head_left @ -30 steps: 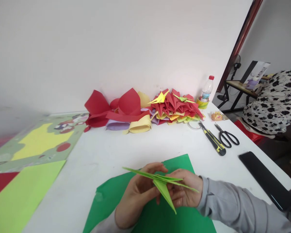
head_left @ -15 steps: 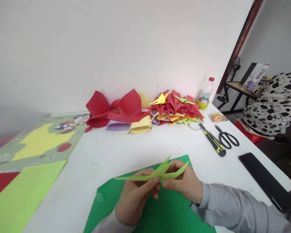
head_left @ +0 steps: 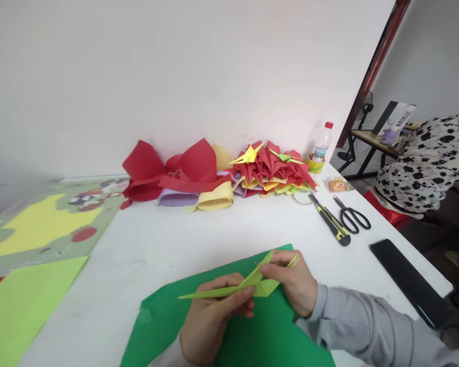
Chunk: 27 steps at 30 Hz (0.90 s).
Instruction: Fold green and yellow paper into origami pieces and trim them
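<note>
Head view: both hands [head_left: 248,295] pinch folded light-green paper [head_left: 258,283].

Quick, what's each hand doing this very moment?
Left hand: closed on the folded light-green paper, pinching it between thumb and fingers.
Right hand: closed on the same folded light-green paper, gripping its right-hand end.

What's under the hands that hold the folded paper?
Under the left hand and right hand, which pinch the folded paper, lies a dark green sheet on the white table. What the hands and sleeves cover can't be seen.
</note>
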Each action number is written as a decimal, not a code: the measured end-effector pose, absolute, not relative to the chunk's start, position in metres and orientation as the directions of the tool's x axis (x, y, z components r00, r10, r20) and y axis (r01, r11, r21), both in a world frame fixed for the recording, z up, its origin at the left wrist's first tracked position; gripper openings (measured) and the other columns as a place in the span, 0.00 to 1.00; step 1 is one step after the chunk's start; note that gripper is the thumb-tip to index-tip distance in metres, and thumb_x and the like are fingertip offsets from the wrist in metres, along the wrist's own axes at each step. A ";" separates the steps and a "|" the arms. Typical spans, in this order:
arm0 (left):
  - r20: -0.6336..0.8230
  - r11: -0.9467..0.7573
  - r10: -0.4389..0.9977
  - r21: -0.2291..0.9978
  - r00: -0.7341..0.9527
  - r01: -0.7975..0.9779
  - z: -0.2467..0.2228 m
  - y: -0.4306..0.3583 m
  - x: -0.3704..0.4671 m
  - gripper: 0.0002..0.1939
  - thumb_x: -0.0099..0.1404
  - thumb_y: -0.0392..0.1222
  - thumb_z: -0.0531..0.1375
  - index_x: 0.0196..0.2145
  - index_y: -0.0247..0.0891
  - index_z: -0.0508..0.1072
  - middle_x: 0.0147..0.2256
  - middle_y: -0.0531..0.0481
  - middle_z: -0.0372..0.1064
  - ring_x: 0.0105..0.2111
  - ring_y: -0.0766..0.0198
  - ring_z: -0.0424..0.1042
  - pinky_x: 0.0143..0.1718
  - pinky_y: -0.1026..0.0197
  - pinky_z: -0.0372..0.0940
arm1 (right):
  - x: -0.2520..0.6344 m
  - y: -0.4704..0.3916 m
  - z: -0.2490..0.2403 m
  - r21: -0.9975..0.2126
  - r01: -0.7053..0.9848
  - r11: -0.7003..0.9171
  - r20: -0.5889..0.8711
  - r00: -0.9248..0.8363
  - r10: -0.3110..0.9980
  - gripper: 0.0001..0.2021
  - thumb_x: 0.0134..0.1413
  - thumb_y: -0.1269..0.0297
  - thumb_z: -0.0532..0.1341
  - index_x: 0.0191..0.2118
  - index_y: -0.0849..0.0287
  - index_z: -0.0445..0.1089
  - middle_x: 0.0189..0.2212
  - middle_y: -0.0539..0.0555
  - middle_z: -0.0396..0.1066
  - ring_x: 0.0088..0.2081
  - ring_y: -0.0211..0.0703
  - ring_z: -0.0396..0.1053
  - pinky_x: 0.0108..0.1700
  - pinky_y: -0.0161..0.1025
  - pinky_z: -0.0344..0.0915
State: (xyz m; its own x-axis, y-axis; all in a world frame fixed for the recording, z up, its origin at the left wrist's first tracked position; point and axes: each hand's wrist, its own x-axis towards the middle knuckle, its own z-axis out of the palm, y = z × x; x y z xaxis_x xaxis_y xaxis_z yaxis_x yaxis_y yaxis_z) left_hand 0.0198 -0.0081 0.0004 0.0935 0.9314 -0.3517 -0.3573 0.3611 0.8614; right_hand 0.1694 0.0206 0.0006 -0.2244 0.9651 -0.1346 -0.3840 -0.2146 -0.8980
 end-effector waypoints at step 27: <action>-0.322 0.248 0.934 0.897 -0.156 -0.365 0.002 -0.007 0.020 0.14 0.38 0.41 0.72 0.22 0.36 0.73 0.13 0.58 0.65 0.14 0.69 0.62 0.15 0.67 0.59 | 0.190 0.036 0.013 -0.902 -0.408 -0.137 -0.130 -0.046 0.990 0.16 0.32 0.58 0.74 0.32 0.57 0.77 0.27 0.49 0.75 0.29 0.36 0.69 0.35 0.35 0.65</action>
State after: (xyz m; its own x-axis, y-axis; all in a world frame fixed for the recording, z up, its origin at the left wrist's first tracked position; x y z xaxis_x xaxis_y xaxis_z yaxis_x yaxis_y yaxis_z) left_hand 0.0198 -0.0069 0.0019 -0.1564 0.9337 -0.3221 -0.3651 0.2484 0.8972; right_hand 0.1897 0.0358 0.0135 -0.0460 0.9905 -0.1300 -0.4084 -0.1374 -0.9024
